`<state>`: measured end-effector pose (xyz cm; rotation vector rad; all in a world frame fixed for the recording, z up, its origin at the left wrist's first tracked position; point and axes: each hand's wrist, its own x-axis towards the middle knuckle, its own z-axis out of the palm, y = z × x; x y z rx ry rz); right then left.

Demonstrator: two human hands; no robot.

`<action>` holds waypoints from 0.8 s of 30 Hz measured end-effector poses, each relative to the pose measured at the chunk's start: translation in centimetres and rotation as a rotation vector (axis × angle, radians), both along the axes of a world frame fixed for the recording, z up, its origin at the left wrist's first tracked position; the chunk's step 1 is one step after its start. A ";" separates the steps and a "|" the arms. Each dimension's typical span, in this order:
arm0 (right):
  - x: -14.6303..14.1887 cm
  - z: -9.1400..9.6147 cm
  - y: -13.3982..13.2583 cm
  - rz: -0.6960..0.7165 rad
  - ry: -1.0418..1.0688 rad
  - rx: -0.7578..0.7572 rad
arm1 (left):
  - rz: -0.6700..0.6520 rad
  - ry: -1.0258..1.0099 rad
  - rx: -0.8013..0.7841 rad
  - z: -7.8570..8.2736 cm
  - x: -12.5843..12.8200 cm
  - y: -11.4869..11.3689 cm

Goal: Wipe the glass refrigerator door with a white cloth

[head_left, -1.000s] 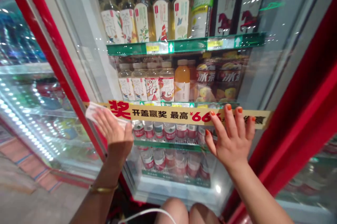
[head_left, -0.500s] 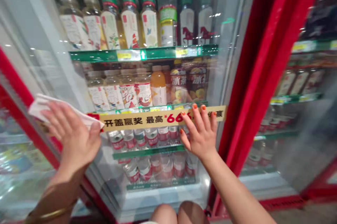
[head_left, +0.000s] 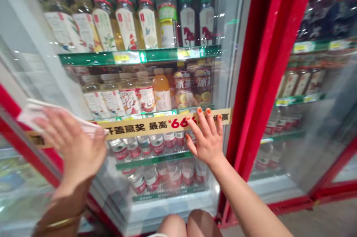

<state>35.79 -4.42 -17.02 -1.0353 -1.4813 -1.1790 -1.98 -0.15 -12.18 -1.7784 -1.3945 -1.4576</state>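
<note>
My left hand point(head_left: 76, 142) lies with fingers outstretched over a folded white cloth point(head_left: 30, 112), pressing it to the glass door at the left end of a gold strip point(head_left: 128, 128). The cloth's right corner covers the edge of the strip's lettering. My right hand point(head_left: 208, 136) rests with spread fingers on the right part of the same strip, nothing in its grasp, fingertips over the printed characters. Behind the glass, bottled drinks point(head_left: 147, 25) stand in rows on green-edged shelves point(head_left: 161, 55).
A red door frame point(head_left: 259, 81) rises to my right, with another drinks cooler point(head_left: 301, 99) beyond it. Red framing point(head_left: 28, 140) also runs along the left. My knees point(head_left: 186, 226) are close to the lower glass. Grey floor point(head_left: 331, 218) shows at bottom right.
The view has turned slightly right, so the cooler appears further left. Against the strip, my left hand and the cloth have slid a little right. My right hand stays in place.
</note>
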 end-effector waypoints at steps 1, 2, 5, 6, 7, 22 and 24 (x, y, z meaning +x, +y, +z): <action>0.0 0.0 0.1 0.014 0.003 0.004 | 0.029 0.075 0.025 -1.5 1.5 -0.3; 0.0 0.0 0.2 0.026 0.008 0.009 | 0.060 0.163 0.079 -3.7 3.0 -0.6; -0.2 -0.1 0.3 0.041 0.032 0.014 | 0.046 0.502 0.193 -11.3 4.5 -1.1; -0.3 -0.1 0.4 0.045 0.037 0.014 | 0.053 0.525 0.191 -12.7 3.7 -1.0; -0.3 -0.1 0.4 0.049 0.038 0.014 | 0.081 0.497 0.169 -13.0 2.5 -0.9; 0.8 -1.7 0.9 0.051 0.057 0.010 | 0.056 0.544 0.186 -10.4 3.6 -3.5; 0.7 -1.7 0.9 0.060 0.033 0.023 | 0.162 0.346 0.164 -8.4 1.4 -3.1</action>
